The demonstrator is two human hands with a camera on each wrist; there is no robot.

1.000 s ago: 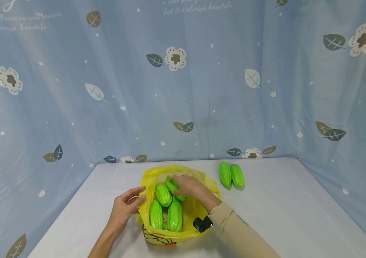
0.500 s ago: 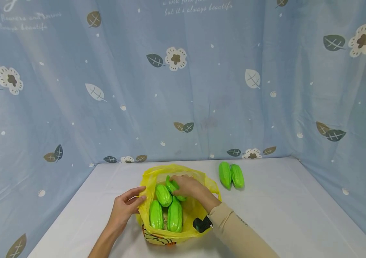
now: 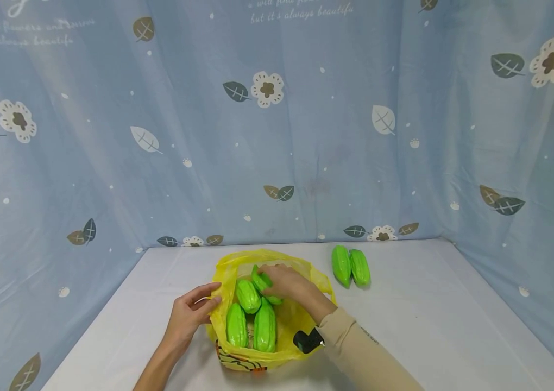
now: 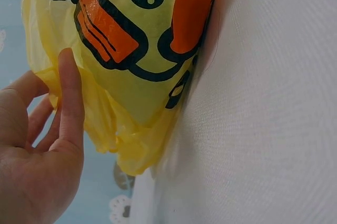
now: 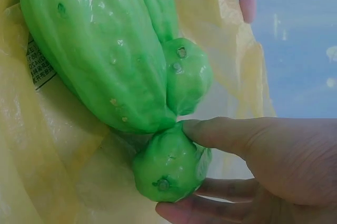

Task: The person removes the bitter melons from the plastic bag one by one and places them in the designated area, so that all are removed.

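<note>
A yellow plastic bag stands with its mouth wide and several green ridged vegetables inside. My left hand pinches the bag's left rim between thumb and fingers; the left wrist view shows this hand against the yellow film. Inside the bag, my right hand grips one green vegetable near the back. In the right wrist view, thumb and fingers of the right hand hold that vegetable around its end, touching a larger one.
Two more green vegetables lie side by side on the white tabletop, behind and right of the bag. A black object shows at the bag's right front. A blue patterned curtain hangs behind and at the sides.
</note>
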